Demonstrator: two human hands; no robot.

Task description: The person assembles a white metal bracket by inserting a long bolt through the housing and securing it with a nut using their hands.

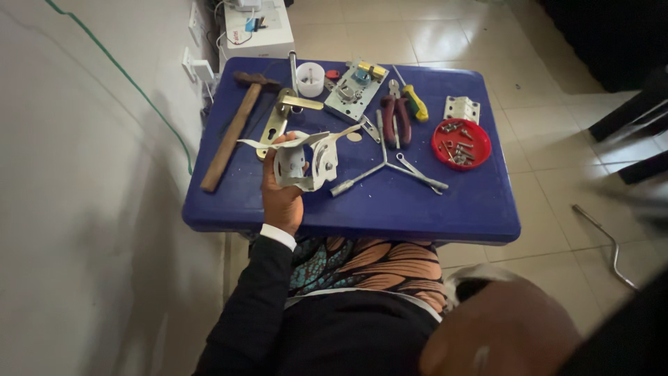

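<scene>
1 left hand (282, 198) grips a white metal lock part (304, 160), fingers curled around it, above the blue table (480, 209) near its left edge. Right hand blurred at the lower edge, its grip unreadable. Mortise lock case (353, 89), pliers (395, 120) and red screw dish (460, 143) lie untouched; assembly looks barely begun.

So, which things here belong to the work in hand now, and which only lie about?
In hand:
- left hand
- white metal bracket piece, gripped in it

Lying about on the blue table:
- hammer
- brass door handle
- pliers
- red dish of screws
- three-way wrench
</scene>
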